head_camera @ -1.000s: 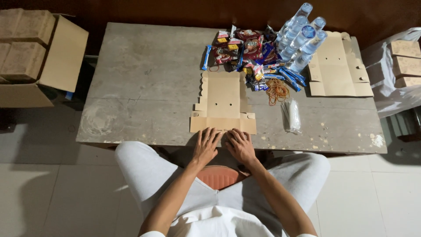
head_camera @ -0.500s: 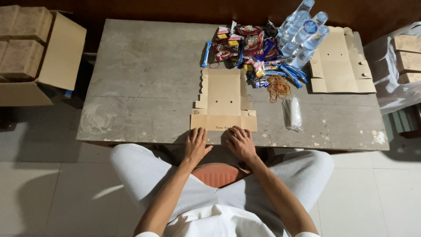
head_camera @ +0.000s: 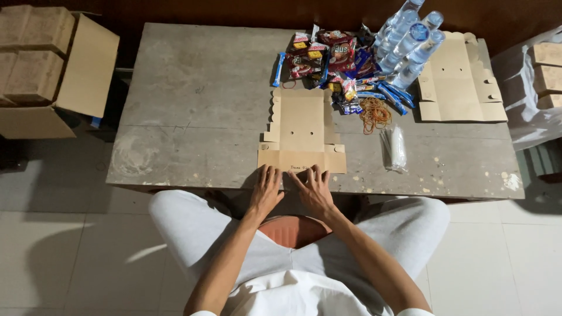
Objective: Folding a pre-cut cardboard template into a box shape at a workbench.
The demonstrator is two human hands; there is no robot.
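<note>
- Your left hand [head_camera: 266,188] lies flat and open at the near edge of the grey table [head_camera: 193,105], fingers spread, the fingertips at the near flap of the flat cardboard box blank [head_camera: 301,131]. It grips nothing.
- Your right hand [head_camera: 313,188] is open too, palm down, fingertips on or just at the same near flap; from this angle you cannot tell how firmly they press.
- Compared with a second ago, both hands have barely shifted: they drew back a little toward your lap half a second ago and now sit forward again at the flap. The blank has not moved and none of its flaps has been raised.
- That means the folding work is only at its start: the blank is unfolded, lying flat in the middle of the table's near half, its scalloped side panels spread out.
- Just beyond it sits the heap of snack packets [head_camera: 331,61], with the water bottles [head_camera: 410,41] to the right and a tangle of rubber bands [head_camera: 374,112] beside the blank's far right corner.
- A clear plastic sleeve [head_camera: 395,147] lies to the right of the blank, apart from it.
- Another flat blank [head_camera: 459,79] waits at the table's far right.
- On the floor to the left, an open carton [head_camera: 52,70] holds finished brown boxes.
</note>
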